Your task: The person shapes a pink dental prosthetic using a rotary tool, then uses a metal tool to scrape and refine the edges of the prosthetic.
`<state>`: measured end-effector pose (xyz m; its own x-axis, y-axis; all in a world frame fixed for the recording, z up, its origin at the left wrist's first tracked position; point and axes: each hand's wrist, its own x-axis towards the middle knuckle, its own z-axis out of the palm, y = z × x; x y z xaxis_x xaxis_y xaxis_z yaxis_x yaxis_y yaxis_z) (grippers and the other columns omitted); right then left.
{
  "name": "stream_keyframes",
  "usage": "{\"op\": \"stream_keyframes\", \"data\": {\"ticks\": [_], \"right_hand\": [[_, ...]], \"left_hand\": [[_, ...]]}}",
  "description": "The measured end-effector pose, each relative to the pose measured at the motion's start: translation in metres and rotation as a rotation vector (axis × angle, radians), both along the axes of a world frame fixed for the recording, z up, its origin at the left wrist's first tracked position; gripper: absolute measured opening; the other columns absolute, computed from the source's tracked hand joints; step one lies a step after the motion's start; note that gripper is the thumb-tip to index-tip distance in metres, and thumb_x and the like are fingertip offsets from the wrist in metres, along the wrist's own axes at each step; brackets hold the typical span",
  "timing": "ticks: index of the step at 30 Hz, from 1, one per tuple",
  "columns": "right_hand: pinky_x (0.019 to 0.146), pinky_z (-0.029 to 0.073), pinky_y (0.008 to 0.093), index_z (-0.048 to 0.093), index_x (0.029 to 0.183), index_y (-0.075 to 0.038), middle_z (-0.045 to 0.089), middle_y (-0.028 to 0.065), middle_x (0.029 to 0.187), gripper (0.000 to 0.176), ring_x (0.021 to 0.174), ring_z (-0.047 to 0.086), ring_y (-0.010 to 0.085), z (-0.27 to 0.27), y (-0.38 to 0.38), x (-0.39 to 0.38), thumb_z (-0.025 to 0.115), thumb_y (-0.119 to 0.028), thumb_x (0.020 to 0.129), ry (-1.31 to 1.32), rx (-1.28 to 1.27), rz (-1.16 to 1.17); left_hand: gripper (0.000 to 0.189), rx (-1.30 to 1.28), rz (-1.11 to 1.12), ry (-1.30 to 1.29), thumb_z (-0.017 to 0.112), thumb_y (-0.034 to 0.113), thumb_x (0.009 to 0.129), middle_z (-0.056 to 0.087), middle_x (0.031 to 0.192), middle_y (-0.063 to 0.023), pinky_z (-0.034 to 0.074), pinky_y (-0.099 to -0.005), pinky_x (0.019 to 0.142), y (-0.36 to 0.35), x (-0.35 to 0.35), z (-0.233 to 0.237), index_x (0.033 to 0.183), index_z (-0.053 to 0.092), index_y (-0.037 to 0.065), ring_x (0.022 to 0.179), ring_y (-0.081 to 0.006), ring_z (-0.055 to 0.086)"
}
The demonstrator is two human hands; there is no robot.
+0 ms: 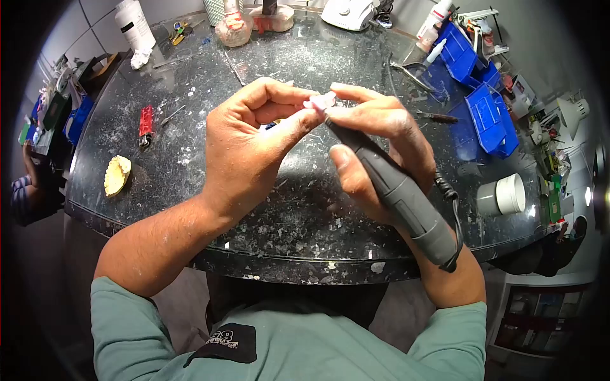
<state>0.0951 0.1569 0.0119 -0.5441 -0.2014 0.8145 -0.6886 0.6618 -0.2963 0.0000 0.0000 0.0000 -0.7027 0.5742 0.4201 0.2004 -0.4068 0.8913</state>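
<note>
A small pink-and-white denture piece [320, 101] is pinched between the thumb and fingertips of my left hand [244, 133], above the middle of the bench. My right hand [391, 130] is wrapped round a dark grey rotary handpiece [403, 193], its cord trailing from the rear end by my wrist. The tip of the tool meets the denture piece, or comes very close to it; fingers hide the exact contact. My right fingertips also reach the edge of the piece. Left of my hands, a yellow dental cast [117, 176] lies on the dusty black bench [305, 235].
At left are a red lighter-like object [146, 124] and a thin metal tool [173, 115]. Blue bins [490, 120], pliers [413, 77] and a white tub [510, 194] stand right. A white bottle [135, 28] and glass flask [234, 28] line the back. Other people show at both edges.
</note>
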Motion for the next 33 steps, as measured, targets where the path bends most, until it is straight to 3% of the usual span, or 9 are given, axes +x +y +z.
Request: {"op": "stream_keyframes", "data": {"ticks": [2, 5, 9, 11, 14, 18, 33], "right_hand": [[0.094, 0.047, 0.0463, 0.059, 0.105, 0.002, 0.065, 0.0165, 0.104, 0.031, 0.107, 0.060, 0.0373, -0.0009, -0.0029, 0.0018, 0.063, -0.002, 0.075, -0.021, -0.116, -0.079], [0.093, 0.047, 0.0454, 0.059, 0.105, 0.002, 0.065, 0.0181, 0.102, 0.031, 0.106, 0.060, 0.0369, 0.0037, 0.0017, -0.0011, 0.063, -0.001, 0.074, 0.021, 0.020, -0.014], [0.095, 0.046, 0.0459, 0.059, 0.105, 0.003, 0.063, 0.0198, 0.102, 0.031, 0.106, 0.061, 0.0368, 0.0001, -0.0019, 0.0005, 0.063, 0.001, 0.074, 0.009, -0.086, -0.084], [0.097, 0.045, 0.0474, 0.058, 0.105, 0.004, 0.062, 0.0194, 0.101, 0.031, 0.106, 0.061, 0.0359, 0.0028, 0.0005, -0.0004, 0.062, 0.002, 0.074, 0.008, -0.038, -0.019], [0.101, 0.042, 0.0492, 0.058, 0.104, 0.004, 0.061, 0.0196, 0.100, 0.029, 0.107, 0.061, 0.0349, -0.0019, -0.0019, -0.0005, 0.062, 0.002, 0.075, 0.018, -0.124, -0.083], [0.101, 0.042, 0.0488, 0.058, 0.105, 0.004, 0.061, 0.0196, 0.100, 0.031, 0.107, 0.060, 0.0341, 0.0031, 0.0001, 0.0000, 0.062, 0.003, 0.075, 0.026, -0.049, -0.060], [0.097, 0.046, 0.0477, 0.057, 0.107, 0.004, 0.061, 0.0206, 0.101, 0.033, 0.106, 0.061, 0.0357, -0.0040, 0.0001, -0.0024, 0.063, 0.006, 0.074, 0.011, -0.013, -0.057]], "left_hand": [[0.014, -0.028, -0.007, 0.008, 0.066, 0.001, 0.087, 0.070, 0.097, -0.0117, 0.053, -0.0233, 0.082, -0.0007, 0.0007, 0.0007, 0.099, 0.063, -0.003, 0.091, -0.0125, 0.066], [0.013, 0.003, 0.022, -0.007, 0.066, 0.001, 0.087, 0.070, 0.097, -0.0116, 0.053, -0.0233, 0.082, 0.0027, 0.0035, 0.0032, 0.098, 0.063, -0.003, 0.091, -0.0127, 0.066], [0.013, -0.017, 0.026, 0.029, 0.065, 0.000, 0.087, 0.070, 0.098, -0.0123, 0.053, -0.0240, 0.084, 0.0020, 0.0040, 0.0042, 0.100, 0.062, -0.004, 0.093, -0.0133, 0.066], [0.015, 0.081, -0.006, -0.056, 0.063, 0.000, 0.089, 0.069, 0.101, -0.0136, 0.052, -0.0246, 0.087, 0.0044, 0.0055, 0.0036, 0.102, 0.062, -0.005, 0.095, -0.0142, 0.066], [0.016, 0.015, -0.040, -0.063, 0.061, 0.000, 0.090, 0.068, 0.103, -0.0146, 0.051, -0.0252, 0.088, 0.0024, 0.0038, 0.0067, 0.105, 0.061, -0.006, 0.096, -0.0150, 0.066], [0.018, 0.061, -0.081, -0.117, 0.061, 0.002, 0.091, 0.068, 0.103, -0.0147, 0.051, -0.0251, 0.089, 0.0048, 0.0012, 0.0030, 0.106, 0.061, -0.006, 0.097, -0.0155, 0.066], [0.021, 0.121, -0.199, -0.441, 0.064, 0.011, 0.089, 0.068, 0.100, -0.0137, 0.049, -0.0315, 0.094, 0.0038, -0.0035, -0.0023, 0.103, 0.064, -0.005, 0.095, -0.0178, 0.065]]}}
